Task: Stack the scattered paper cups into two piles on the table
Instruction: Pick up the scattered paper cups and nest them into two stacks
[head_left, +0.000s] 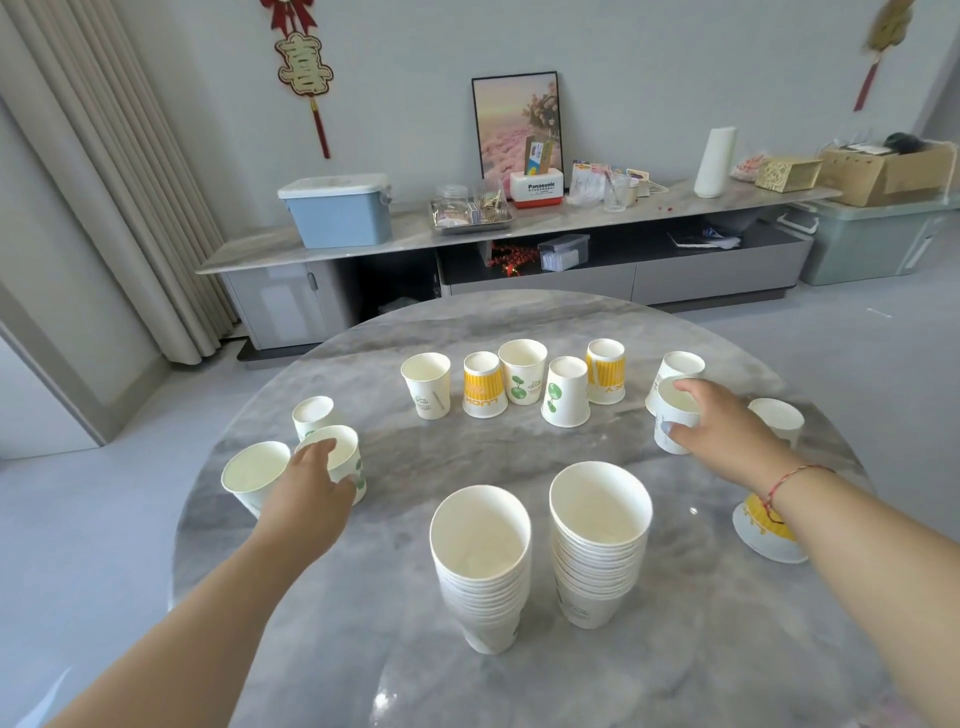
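The left hand (311, 486) grips a white cup with a green print (340, 460), its fingers curled over the near rim and side; another white cup (252, 475) stands just to the left of those fingers and a third (313, 414) just beyond them. The right hand (719, 428) holds a white cup (672, 423) by its rim, thumb on the near side and fingers over the far edge, with one more cup (675, 366) touching it just behind the fingertips. Between the two wrists, nearer the person, stand two piles (485, 569) (597, 545) on the round marble table (467, 452). Past both sets of fingers a row of five cups (519, 382) stands, some upside down.
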